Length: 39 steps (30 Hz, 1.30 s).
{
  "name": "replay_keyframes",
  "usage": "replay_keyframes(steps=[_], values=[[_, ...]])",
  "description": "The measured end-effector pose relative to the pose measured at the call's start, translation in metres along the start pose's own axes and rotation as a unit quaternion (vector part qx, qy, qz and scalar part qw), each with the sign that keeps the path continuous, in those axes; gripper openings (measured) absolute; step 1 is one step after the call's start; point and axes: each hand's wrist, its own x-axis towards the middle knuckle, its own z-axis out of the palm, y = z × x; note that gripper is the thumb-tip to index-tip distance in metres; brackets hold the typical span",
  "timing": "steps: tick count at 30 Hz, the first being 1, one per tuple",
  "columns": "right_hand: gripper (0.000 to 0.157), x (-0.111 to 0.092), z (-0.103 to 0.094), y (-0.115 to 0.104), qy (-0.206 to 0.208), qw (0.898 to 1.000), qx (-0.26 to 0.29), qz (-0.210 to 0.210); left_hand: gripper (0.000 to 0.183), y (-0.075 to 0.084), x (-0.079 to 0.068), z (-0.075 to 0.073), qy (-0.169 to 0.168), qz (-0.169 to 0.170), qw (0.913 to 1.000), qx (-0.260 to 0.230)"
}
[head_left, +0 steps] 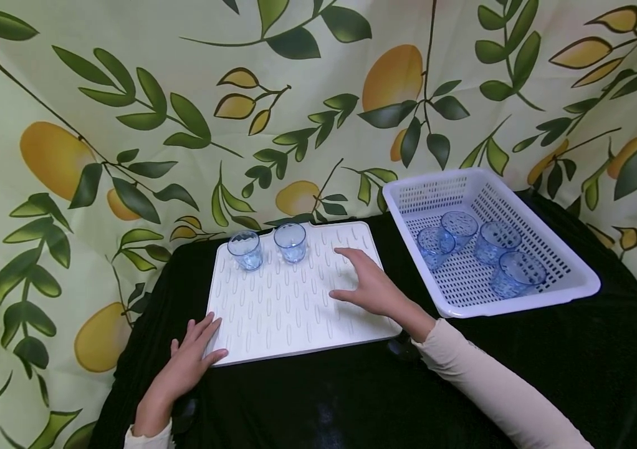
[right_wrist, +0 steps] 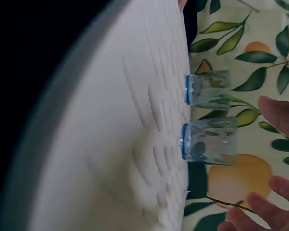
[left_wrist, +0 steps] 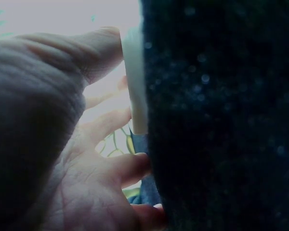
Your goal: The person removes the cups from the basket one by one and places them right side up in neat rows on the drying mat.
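Note:
Two blue glasses (head_left: 246, 251) stand upright side by side along the back left of a white ridged mat (head_left: 290, 312). My left hand (head_left: 182, 362) rests at the mat's front left corner, fingers spread, thumb touching the edge. In the left wrist view, the thumb (left_wrist: 98, 50) lies against the mat's pale edge (left_wrist: 136, 86). Over the right half of the mat hovers my right hand (head_left: 371, 285), fingers apart and holding nothing. The right wrist view shows those fingers (right_wrist: 260, 207) above the mat's surface, with both glasses (right_wrist: 211, 140) beyond.
A white slotted plastic basket (head_left: 520, 308) stands right of the mat, with several blue glasses (head_left: 497, 242) inside. Black cloth (head_left: 307, 399) covers the table. Behind hangs a curtain (head_left: 318, 143) printed with leaves and yellow fruit.

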Motion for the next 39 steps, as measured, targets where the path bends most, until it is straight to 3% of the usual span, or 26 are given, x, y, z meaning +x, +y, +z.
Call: replay_keyframes(steps=[11, 15, 26, 31, 39], values=[[0.080, -0.053, -0.032, 0.005, 0.008, 0.994, -0.059, -0.086, 0.071, 0.001, 0.000, -0.001, 0.004, 0.008, 0.9999, -0.007], [0.077, -0.066, -0.046, 0.009, 0.016, 0.993, -0.070, -0.093, 0.071, 0.002, 0.001, 0.000, -0.002, 0.006, 0.9999, -0.015], [0.071, -0.091, -0.089, 0.023, 0.055, 0.995, -0.066, -0.057, 0.073, 0.003, -0.001, 0.000, 0.001, 0.003, 0.9999, -0.014], [0.070, -0.096, -0.113, 0.040, 0.087, 0.993, -0.082, -0.019, 0.073, 0.003, -0.001, 0.000, 0.001, 0.003, 0.9999, -0.012], [0.082, -0.097, -0.151, 0.078, 0.117, 0.985, -0.115, 0.061, 0.074, -0.001, 0.001, 0.000, 0.004, 0.006, 0.9999, -0.009]])
